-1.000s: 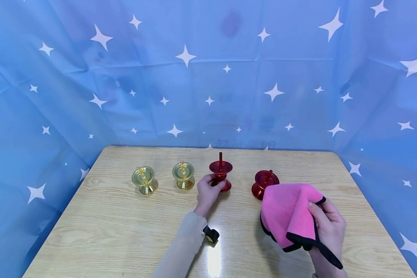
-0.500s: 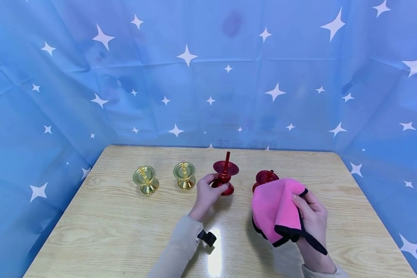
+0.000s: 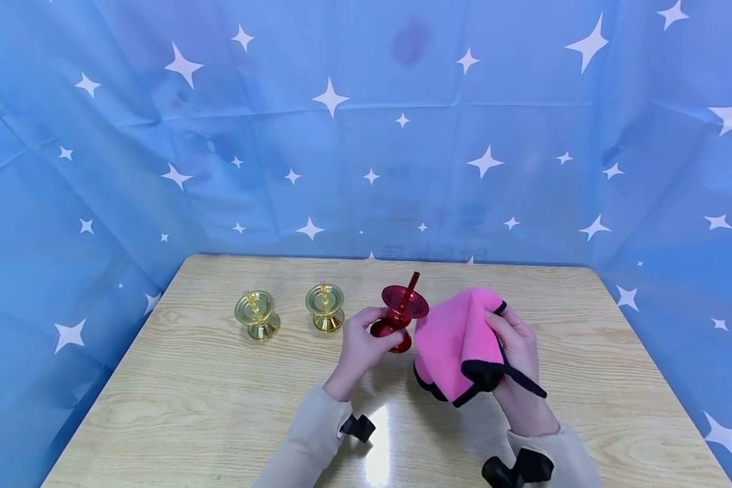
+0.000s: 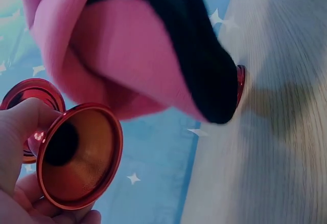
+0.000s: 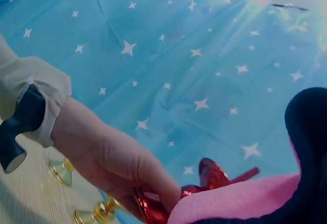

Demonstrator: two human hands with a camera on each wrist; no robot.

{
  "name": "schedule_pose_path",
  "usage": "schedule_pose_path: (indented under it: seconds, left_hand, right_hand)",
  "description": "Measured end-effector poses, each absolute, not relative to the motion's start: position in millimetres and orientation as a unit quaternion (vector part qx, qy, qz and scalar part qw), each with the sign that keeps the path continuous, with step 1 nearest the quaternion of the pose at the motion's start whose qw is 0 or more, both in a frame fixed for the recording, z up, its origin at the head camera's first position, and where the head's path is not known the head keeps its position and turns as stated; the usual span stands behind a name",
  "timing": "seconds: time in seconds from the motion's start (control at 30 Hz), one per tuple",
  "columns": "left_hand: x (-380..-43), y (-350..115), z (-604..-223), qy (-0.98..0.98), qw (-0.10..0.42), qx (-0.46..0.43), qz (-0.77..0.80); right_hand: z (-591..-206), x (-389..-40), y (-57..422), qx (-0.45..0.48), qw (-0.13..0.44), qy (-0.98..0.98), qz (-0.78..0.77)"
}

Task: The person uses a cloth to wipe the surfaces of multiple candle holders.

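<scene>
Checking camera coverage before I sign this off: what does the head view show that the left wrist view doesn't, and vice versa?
Head only: the right hand, the left gold holder, the other gold holder and the red holder's spike.

Left wrist only: the hollow of that holder's base, and a separate red rim beside the cloth's dark edge.

Both: the left hand gripping the red holder, the cloth, table and backdrop.

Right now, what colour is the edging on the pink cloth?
The edging is black; it shows best in the head view.
</scene>
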State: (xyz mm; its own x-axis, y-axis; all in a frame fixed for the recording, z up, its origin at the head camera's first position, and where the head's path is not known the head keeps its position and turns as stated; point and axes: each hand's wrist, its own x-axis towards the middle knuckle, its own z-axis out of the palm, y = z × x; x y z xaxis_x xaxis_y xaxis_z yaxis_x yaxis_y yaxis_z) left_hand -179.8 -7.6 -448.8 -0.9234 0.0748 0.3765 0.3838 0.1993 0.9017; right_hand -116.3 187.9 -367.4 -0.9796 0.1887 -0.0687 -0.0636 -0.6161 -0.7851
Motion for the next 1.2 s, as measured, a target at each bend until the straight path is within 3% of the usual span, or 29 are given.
schedule_pose_path:
  seconds: [0.13,0.37,0.57,0.8,1.03,1.2]
  left_hand:
    - [-174.5,-7.8,-444.4,-0.772,0.131,-0.157,-0.602]
    - [-165.7,-5.8,-436.1,-0.782,0.165,-0.195,-0.568]
    - [-162.5,-2.7,-434.2,-0.787,0.227,-0.224,-0.528]
    - [-161.9,0.2,-432.0,-0.792,0.289,-0.212,-0.493]
    - [-156.3,8.1,-429.9,-0.807,0.344,-0.226,-0.422]
    - [-154.2,11.6,-431.6,-0.807,0.372,-0.241,-0.391]
  right_hand:
    - [-363.7,-126.3,185.4,-0.060,0.017,-0.420,0.905]
    - [-355.4,-134.9,185.1,-0.133,-0.042,-0.439,0.887]
    - [-360.9,-138.4,183.3,-0.038,-0.068,-0.459,0.885]
    - [-370.3,-137.2,183.0,0.049,-0.009,-0.579,0.814]
    - [-377.1,-143.9,163.1,-0.060,0.130,-0.707,0.693]
    - [-380.7,-147.3,159.3,-0.100,0.179,-0.695,0.689]
